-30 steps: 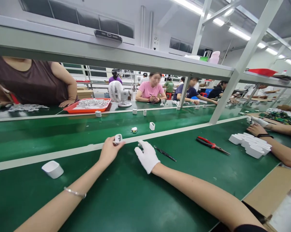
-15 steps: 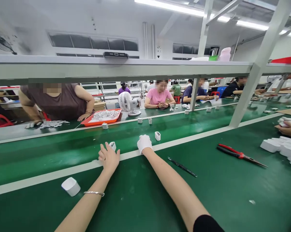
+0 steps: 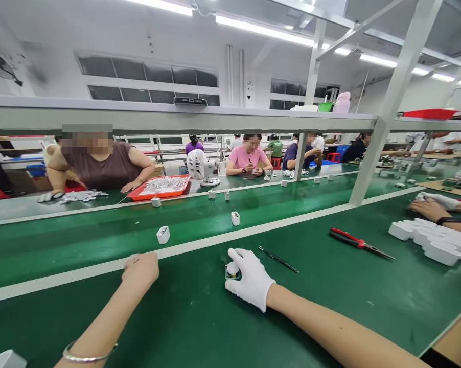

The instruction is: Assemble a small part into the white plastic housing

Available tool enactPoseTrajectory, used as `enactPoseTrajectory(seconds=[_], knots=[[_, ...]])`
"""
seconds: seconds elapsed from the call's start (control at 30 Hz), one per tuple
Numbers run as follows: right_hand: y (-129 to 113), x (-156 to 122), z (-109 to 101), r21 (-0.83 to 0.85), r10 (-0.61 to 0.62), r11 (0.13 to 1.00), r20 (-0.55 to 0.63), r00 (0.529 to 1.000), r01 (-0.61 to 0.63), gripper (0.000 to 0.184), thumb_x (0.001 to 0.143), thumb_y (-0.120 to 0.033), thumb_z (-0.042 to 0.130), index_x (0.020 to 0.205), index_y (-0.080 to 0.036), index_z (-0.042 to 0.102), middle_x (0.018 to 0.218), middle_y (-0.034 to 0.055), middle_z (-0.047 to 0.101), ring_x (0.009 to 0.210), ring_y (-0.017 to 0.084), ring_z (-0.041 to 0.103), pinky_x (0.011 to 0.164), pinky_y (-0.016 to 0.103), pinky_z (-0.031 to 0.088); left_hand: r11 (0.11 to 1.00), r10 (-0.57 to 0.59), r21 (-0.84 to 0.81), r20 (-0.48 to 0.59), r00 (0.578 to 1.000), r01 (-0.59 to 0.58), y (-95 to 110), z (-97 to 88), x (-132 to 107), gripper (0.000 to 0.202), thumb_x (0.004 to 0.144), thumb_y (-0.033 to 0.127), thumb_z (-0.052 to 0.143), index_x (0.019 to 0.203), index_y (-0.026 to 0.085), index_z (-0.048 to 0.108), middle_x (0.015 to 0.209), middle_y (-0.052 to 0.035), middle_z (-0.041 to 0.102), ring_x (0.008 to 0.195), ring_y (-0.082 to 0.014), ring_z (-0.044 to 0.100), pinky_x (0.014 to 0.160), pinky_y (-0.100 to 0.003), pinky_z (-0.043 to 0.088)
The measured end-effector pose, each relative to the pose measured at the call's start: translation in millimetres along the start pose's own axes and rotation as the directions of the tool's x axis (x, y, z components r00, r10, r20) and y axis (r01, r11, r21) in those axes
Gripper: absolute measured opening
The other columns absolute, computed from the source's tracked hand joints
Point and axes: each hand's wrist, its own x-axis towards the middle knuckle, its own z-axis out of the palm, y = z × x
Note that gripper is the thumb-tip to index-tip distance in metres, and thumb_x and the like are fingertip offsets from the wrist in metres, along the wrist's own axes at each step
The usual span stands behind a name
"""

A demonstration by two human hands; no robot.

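Note:
My right hand (image 3: 250, 280), in a white glove, rests on the green bench and grips a small white part with a green circuit board (image 3: 232, 271). My bare left hand (image 3: 141, 268) lies to its left near the white strip, fingers curled under, with nothing visible in it. A white charger housing (image 3: 163, 234) stands on the conveyor belt just beyond my left hand. A second housing (image 3: 235, 218) stands further right on the belt. A thin black tool (image 3: 278, 259) lies just right of my gloved hand.
Red-handled pliers (image 3: 355, 243) lie to the right, then a cluster of white housings (image 3: 432, 239) by a co-worker's hands (image 3: 433, 207). Across the belt are an orange tray (image 3: 163, 187), a small fan (image 3: 198, 166) and seated people. A white shell (image 3: 4, 359) sits at bottom left.
My left hand let go of the white housing on the belt and drew back. My right hand came back from the belt holding the small circuit-board part.

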Motion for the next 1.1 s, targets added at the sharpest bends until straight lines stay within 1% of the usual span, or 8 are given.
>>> enactPoseTrajectory(seconds=[0.1,0.23,0.3,0.4,0.63,0.77,0.9,1.1], knots=[[8,6,-4,0.028,-0.047,0.999,0.066,0.997,0.046,0.062,0.063,-0.028,0.064,0.124,-0.026,0.051,0.112,0.0048,0.059,0.107,0.025,0.049,0.091,0.035,0.039,0.998,0.04,0.047,0.088,0.995,-0.044,34,17.8,-11,0.021,0.058,0.032,0.066,0.069,0.014,0.061,0.067,-0.0171,0.066,0.077,-0.0368,0.065,0.068,-0.045,0.048],[24,12,-7,0.06,-0.081,0.995,0.101,0.992,0.075,0.063,0.066,-0.024,0.063,0.128,-0.023,0.049,0.109,0.0062,0.062,0.101,0.024,0.053,0.09,0.036,0.04,0.982,0.184,-0.06,0.094,0.978,-0.179,73,45.8,-31,0.048,0.074,0.047,0.054,0.107,0.013,0.058,0.108,-0.0194,0.064,0.108,-0.0341,0.056,0.084,-0.043,0.045],[32,13,-5,0.082,-0.093,0.993,0.105,0.99,0.084,0.066,0.066,-0.023,0.065,0.13,-0.021,0.048,0.111,0.0075,0.061,0.102,0.024,0.054,0.092,0.037,0.04,0.965,0.208,-0.175,0.046,0.977,-0.197,79,57.3,-40,0.065,0.076,0.051,0.051,0.128,0.014,0.043,0.122,-0.0185,0.056,0.119,-0.0342,0.047,0.089,-0.046,0.041],[39,13,-2,0.103,-0.103,0.99,0.085,0.991,0.094,0.065,0.066,-0.021,0.066,0.129,-0.019,0.049,0.11,0.0085,0.061,0.103,0.024,0.053,0.093,0.038,0.04,0.929,0.192,-0.325,0.018,0.981,-0.176,75,68.9,-48,0.084,0.072,0.046,0.058,0.14,0.012,0.022,0.119,-0.0169,0.056,0.115,-0.0332,0.049,0.089,-0.045,0.041],[31,11,-6,0.1,-0.067,0.993,0.05,0.997,0.061,0.053,0.065,-0.026,0.067,0.117,-0.021,0.059,0.096,0.0054,0.065,0.093,0.022,0.057,0.087,0.038,0.044,0.838,0.258,-0.501,0.015,0.966,-0.216,64,74.6,-49,0.052,0.069,0.035,0.066,0.117,0.019,0.054,0.094,-0.0072,0.06,0.088,-0.0235,0.057,0.081,-0.038,0.045],[22,9,-6,0.239,-0.036,0.97,-0.025,0.999,0.041,0.047,0.061,-0.026,0.068,0.106,-0.018,0.061,0.089,0.0036,0.066,0.082,0.018,0.062,0.081,0.035,0.05,0.781,0.351,-0.548,-0.013,0.936,-0.3,69,69.8,-53,0.055,0.068,0.026,0.07,0.121,0.024,0.053,0.099,-0.0055,0.06,0.096,-0.0234,0.053,0.086,-0.039,0.044],[12,8,-6,0.369,-0.004,0.926,-0.204,0.979,0.081,0.023,0.063,-0.027,0.066,0.084,-0.018,0.062,0.077,0.003,0.066,0.067,0.015,0.062,0.069,0.032,0.054,0.722,0.456,-0.561,-0.054,0.888,-0.405,73,62.5,-56,0.056,0.065,0.029,0.074,0.117,0.025,0.053,0.106,-0.0047,0.059,0.102,-0.0241,0.05,0.088,-0.04,0.041],[-6,2,-13,0.592,0.008,0.765,-0.4,0.917,0.252,0.023,0.068,-0.024,0.069,0.088,-0.02,0.059,0.084,0.0043,0.066,0.077,0.018,0.065,0.077,0.038,0.055,0.694,0.432,-0.583,-0.133,0.892,-0.423,79,58.7,-61,0.051,0.05,0.046,0.08,0.078,0.02,0.047,0.08,0.0024,0.052,0.071,-0.0156,0.052,0.062,-0.027,0.041]])
